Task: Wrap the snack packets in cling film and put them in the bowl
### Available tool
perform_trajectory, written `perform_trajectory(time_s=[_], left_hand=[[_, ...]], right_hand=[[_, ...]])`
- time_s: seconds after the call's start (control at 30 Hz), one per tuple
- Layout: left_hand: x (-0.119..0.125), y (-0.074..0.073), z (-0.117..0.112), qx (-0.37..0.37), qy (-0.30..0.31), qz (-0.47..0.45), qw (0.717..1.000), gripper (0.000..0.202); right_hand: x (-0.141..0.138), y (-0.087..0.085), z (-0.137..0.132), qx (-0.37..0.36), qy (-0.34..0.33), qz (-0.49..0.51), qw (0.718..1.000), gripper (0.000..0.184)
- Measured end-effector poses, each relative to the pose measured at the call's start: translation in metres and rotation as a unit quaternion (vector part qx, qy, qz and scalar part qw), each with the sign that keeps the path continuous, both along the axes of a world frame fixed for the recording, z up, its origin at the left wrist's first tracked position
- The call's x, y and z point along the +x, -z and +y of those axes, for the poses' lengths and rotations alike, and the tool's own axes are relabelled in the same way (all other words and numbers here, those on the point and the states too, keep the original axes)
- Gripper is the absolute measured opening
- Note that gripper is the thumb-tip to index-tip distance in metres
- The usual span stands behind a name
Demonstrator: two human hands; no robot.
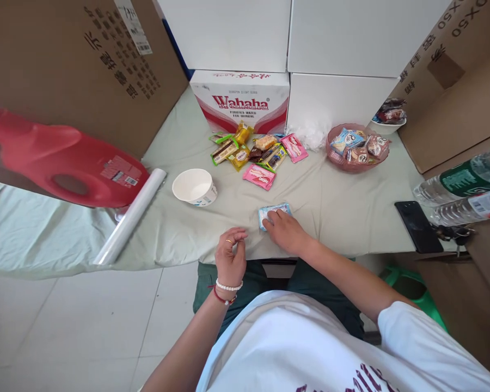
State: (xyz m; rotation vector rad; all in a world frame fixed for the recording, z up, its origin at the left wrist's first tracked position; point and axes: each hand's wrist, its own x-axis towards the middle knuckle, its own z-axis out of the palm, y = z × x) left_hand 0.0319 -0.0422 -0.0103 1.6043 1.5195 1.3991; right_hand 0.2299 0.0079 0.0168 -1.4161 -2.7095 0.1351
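Observation:
My right hand (285,231) lies flat on a small blue-and-white snack packet (273,210) near the front edge of the cloth-covered table (343,201), fingers stretched over it. My left hand (230,256) hovers at the table edge just left of it, fingers curled together in a loose pinch; whether anything is in them I cannot see. A white paper bowl (195,187) stands a little further left. Behind it lies a pile of snack packets (256,154), among them two pink ones.
A pink bowl of snacks (356,148) and a white bowl (387,122) sit at the back right. A roll of clear film (131,214), a red jug (61,158), a black phone (418,226), water bottles (465,190) and cardboard boxes (240,98) surround the space.

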Motion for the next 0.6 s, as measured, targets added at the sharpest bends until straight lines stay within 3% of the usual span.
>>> perform_trajectory(time_s=[0.13, 0.2, 0.27, 0.33, 0.4, 0.47, 0.53, 0.6], left_hand=[[0.009, -0.008, 0.006, -0.050, 0.000, -0.068, 0.996, 0.015], [0.017, -0.013, 0.011, -0.093, 0.014, -0.131, 0.987, 0.026], [0.027, -0.018, 0.017, -0.147, 0.043, -0.213, 0.965, 0.050], [0.037, -0.021, 0.025, -0.208, 0.087, -0.294, 0.929, 0.064], [0.048, -0.022, 0.032, -0.255, 0.124, -0.341, 0.896, 0.062], [0.058, -0.021, 0.037, -0.269, 0.137, -0.347, 0.888, 0.057], [0.068, -0.018, 0.038, -0.264, 0.138, -0.324, 0.898, 0.053], [0.075, -0.016, 0.037, -0.264, 0.153, -0.286, 0.908, 0.050]], right_hand=[[0.018, -0.007, 0.008, 0.004, 0.029, 0.163, 0.986, 0.033], [0.027, -0.012, 0.012, -0.022, 0.086, 0.304, 0.949, 0.035], [0.033, -0.016, 0.014, -0.106, 0.143, 0.444, 0.878, 0.032], [0.035, -0.018, 0.012, -0.220, 0.166, 0.547, 0.790, 0.028], [0.035, -0.016, 0.007, -0.298, 0.164, 0.609, 0.717, 0.029], [0.034, -0.013, -0.002, -0.317, 0.169, 0.644, 0.676, 0.037], [0.033, -0.008, -0.013, -0.298, 0.188, 0.647, 0.676, 0.045], [0.036, -0.005, -0.021, -0.269, 0.205, 0.617, 0.711, 0.044]])
